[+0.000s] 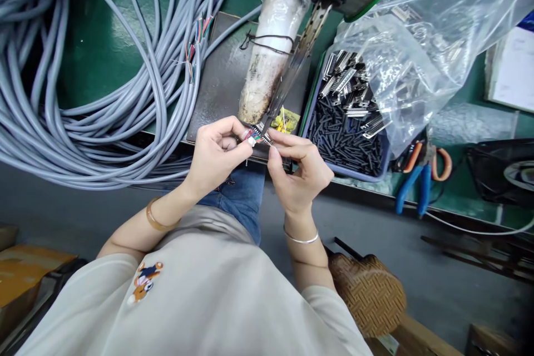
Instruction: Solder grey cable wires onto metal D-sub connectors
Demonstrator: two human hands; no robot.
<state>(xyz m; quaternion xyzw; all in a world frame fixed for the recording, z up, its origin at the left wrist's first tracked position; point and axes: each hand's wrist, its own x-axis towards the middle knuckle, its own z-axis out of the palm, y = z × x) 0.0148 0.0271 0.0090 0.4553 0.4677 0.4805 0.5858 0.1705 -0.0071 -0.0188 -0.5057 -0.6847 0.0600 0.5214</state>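
Note:
My left hand (219, 147) is closed in a pinch on a bundle of thin coloured wires (251, 136) with a white piece among them. My right hand (298, 164) is closed too, thumb and fingertips at the right end of a small metal connector (263, 134), which the fingers partly cover. Wires and connector meet between the two hands. Right above them is the tip of a soldering iron (287, 78) with a perforated metal barrel, slanting down from the top. Beside it hangs a stained, plastic-wrapped white tube (269, 55), its lower end close to my left fingertips.
Grey cables (154, 89) with stripped coloured ends fill the left of the green table. At right, a blue bin (306, 122) holds metal connectors (346, 83) and black sleeves (346, 142), with a clear plastic bag (417, 55) over it. Blue-handled pliers (424, 178) lie near the table edge.

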